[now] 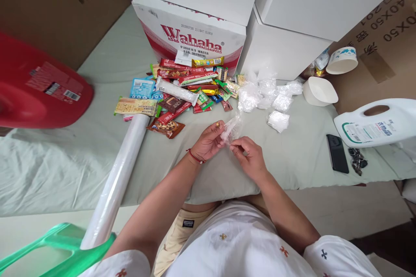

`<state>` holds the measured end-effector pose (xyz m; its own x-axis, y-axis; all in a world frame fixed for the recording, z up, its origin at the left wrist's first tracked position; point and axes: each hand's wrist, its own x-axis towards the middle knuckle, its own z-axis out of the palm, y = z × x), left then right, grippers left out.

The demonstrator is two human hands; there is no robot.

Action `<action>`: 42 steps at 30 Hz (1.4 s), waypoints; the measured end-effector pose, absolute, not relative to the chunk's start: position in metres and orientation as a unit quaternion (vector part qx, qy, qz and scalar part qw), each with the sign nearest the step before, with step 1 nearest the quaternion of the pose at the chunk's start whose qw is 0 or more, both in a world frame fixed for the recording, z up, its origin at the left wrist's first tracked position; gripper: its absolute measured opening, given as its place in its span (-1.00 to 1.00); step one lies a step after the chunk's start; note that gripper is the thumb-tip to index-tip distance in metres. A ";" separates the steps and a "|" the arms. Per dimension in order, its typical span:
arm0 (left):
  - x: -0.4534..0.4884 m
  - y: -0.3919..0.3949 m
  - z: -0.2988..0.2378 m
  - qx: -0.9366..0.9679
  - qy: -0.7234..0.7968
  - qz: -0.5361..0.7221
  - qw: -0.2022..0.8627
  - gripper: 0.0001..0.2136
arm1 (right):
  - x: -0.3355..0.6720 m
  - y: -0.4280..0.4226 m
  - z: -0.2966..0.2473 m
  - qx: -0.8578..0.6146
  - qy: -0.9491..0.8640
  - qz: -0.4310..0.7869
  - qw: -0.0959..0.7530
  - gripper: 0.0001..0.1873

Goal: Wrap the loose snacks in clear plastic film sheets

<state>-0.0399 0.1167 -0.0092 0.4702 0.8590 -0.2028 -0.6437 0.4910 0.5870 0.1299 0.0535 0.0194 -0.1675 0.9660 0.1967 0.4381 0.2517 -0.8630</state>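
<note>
A crumpled clear plastic bag (pixel 233 129) is held between my two hands, above the pale green cloth. My left hand (pixel 209 140) is closed on its left side, and a red cord bracelet circles that wrist. With thumb and forefinger together, my right hand (pixel 249 156) pinches the bag's lower edge. Just beyond lie several crumpled clear plastic bags (pixel 250 96), with one folded clear packet (pixel 278 121) nearer to me. To their left is a heap of wrapped snacks (pixel 185 88), with a brown cookie packet (pixel 166 128) at its near edge.
A roll of clear plastic (pixel 118 177) lies to the left, by a green plastic stool (pixel 61 242). A red jug (pixel 39 82) stands farther left. A Wahaha carton (pixel 195 34) is behind the snacks. On the right are a white bowl (pixel 320 91), a detergent bottle (pixel 377 123), a phone (pixel 337 153) and keys (pixel 358 161).
</note>
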 end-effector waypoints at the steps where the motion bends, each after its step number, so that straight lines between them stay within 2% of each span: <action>1: -0.040 0.117 -0.009 0.221 0.243 0.460 0.825 -0.57 | 0.132 0.055 0.019 -0.518 -0.666 0.359 0.399 -0.81; 8: -0.041 0.120 -0.010 0.229 0.224 0.453 0.832 -0.57 | 0.160 0.064 0.038 -0.521 -0.452 0.564 0.454 -0.64; 12: -0.039 0.116 -0.016 0.276 0.212 0.418 0.839 -0.54 | 0.164 0.065 0.049 -0.492 -0.371 0.631 0.471 -0.62; 17: -0.018 0.105 -0.020 0.479 0.225 0.409 0.744 -0.37 | 0.153 0.063 0.049 -0.503 -0.344 0.619 0.496 -0.59; 22: -0.012 0.091 -0.007 0.532 0.346 0.442 0.634 -0.60 | 0.163 0.065 0.056 -0.521 -0.395 0.576 0.491 -0.64; 26: -0.034 0.081 0.008 0.467 0.348 0.434 0.687 -0.66 | 0.194 0.071 0.074 -0.546 -0.402 0.541 0.497 -0.63; 30: -0.059 0.070 0.020 0.392 0.358 0.409 0.742 -0.59 | 0.223 0.077 0.090 -0.585 -0.399 0.540 0.456 -0.56; 38: -0.121 0.080 0.027 0.425 0.463 0.268 0.730 -0.52 | 0.257 0.075 0.091 -0.590 -0.458 0.554 0.367 -0.52; 42: -0.135 0.105 0.022 0.419 0.536 0.306 0.666 -0.52 | 0.248 0.065 0.065 -0.588 -0.463 0.569 0.339 -0.51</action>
<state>-0.1354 0.1053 0.0224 0.2391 0.8565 -0.4575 0.0405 0.4620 0.8860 0.2476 0.0653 0.0647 -0.0774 0.9313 -0.3559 0.1589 -0.3409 -0.9266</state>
